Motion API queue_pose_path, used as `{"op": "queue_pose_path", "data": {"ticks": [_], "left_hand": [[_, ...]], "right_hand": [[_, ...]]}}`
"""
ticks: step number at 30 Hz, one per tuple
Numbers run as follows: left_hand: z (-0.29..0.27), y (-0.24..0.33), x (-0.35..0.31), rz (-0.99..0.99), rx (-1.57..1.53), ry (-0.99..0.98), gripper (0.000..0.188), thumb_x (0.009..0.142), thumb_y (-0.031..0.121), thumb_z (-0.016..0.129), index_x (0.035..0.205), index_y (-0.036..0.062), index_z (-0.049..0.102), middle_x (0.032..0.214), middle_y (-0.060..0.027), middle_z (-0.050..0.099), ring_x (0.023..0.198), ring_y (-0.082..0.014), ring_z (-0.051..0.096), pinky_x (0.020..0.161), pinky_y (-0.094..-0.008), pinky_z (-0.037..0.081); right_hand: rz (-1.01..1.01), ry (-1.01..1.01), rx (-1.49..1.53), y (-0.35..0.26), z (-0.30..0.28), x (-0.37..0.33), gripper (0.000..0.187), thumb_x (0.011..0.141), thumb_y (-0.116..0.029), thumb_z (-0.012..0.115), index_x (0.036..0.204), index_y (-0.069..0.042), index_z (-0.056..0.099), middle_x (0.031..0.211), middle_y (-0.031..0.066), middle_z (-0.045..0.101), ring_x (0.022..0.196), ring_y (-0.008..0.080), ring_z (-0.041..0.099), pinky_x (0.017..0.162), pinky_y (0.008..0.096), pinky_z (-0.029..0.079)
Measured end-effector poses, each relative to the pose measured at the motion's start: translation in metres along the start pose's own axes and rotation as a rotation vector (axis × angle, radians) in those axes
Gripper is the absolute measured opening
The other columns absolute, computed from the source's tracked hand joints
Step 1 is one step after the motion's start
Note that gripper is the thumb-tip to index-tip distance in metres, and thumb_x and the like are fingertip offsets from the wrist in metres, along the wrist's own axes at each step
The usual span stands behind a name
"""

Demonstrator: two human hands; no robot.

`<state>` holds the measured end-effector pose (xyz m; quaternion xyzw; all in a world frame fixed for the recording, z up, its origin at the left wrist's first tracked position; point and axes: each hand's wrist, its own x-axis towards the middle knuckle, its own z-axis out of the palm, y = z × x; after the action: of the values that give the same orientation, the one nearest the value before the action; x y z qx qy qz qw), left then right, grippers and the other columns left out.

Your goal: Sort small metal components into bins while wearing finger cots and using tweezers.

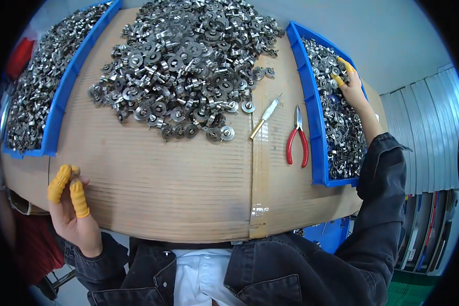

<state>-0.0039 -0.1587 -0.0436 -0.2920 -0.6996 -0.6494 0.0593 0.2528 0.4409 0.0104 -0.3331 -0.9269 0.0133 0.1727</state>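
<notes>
We note our right hand [352, 87] over a blue bin [319, 143], its capped thumb and finger parted among metal parts [339, 131]; we cannot tell if it grips one. Left of it and nearer us lie red-handled pliers [298, 125], then a slim pointed tool [266, 114]; farther left, a heap [183, 64] of similar parts. Our left hand [72, 220] has its capped fingertips pressed together, contents unclear; ahead of it, a second blue bin [61, 104], filled.
</notes>
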Motion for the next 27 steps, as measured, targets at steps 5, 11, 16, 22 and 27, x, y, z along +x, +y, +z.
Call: {"op": "queue_pose_path", "data": {"ticks": [5,11,16,22,27], "left_hand": [[0.015,0.006,0.001,0.0,0.164,0.046,0.032,0.093,-0.002,0.055,0.125,-0.003,0.054,0.115,-0.015,0.062,0.091,-0.0193,0.062,0.084,-0.0284,0.051],[0.009,0.014,0.006,0.26,0.237,-0.027,0.031,0.089,0.007,0.057,0.119,0.0002,0.057,0.098,-0.0116,0.055,0.084,-0.0249,0.051,0.078,-0.0335,0.042],[0.009,0.04,0.005,0.047,-0.274,-0.139,0.016,0.097,0.012,0.056,0.103,0.0011,0.065,0.092,-0.0025,0.061,0.074,-0.0107,0.05,0.068,-0.0245,0.042],[0.026,0.053,-0.011,-0.143,-0.628,-0.49,0.012,0.087,0.006,0.059,0.085,0.0008,0.07,0.066,-0.0012,0.058,0.051,-0.0088,0.041,0.046,-0.0239,0.035],[0.049,0.078,-0.036,-0.426,-0.7,-1.043,0.029,0.082,0.003,0.053,0.11,0.0021,0.062,0.066,-0.0027,0.052,0.046,-0.0096,0.037,0.039,-0.0252,0.028]], "right_hand": [[0.039,-0.075,0.18,0.001,-0.005,-0.003,0.067,0.085,-0.025,0.071,0.143,-0.01,0.041,0.137,0.0171,0.05,0.129,0.0305,0.045,0.108,0.0396,0.035],[0.346,-0.184,0.678,-0.052,-0.065,-0.033,0.064,0.085,-0.001,0.06,0.145,-0.013,0.042,0.127,0.0124,0.059,0.103,0.0196,0.06,0.09,0.0291,0.048],[0.025,-0.046,0.16,-0.019,-0.084,-0.056,0.035,0.095,-0.013,0.054,0.128,0.0,0.055,0.115,0.0158,0.065,0.098,0.0253,0.065,0.085,0.0315,0.053],[-0.087,0.031,0.524,-0.149,-0.103,-0.104,0.031,0.093,-0.013,0.061,0.12,0.004,0.062,0.117,0.0167,0.066,0.097,0.024,0.064,0.088,0.0281,0.05],[-0.323,-0.546,0.791,-0.31,-0.082,-0.154,0.036,0.092,-0.004,0.059,0.128,0.003,0.056,0.12,0.0154,0.063,0.103,0.0248,0.062,0.091,0.0305,0.049]]}}
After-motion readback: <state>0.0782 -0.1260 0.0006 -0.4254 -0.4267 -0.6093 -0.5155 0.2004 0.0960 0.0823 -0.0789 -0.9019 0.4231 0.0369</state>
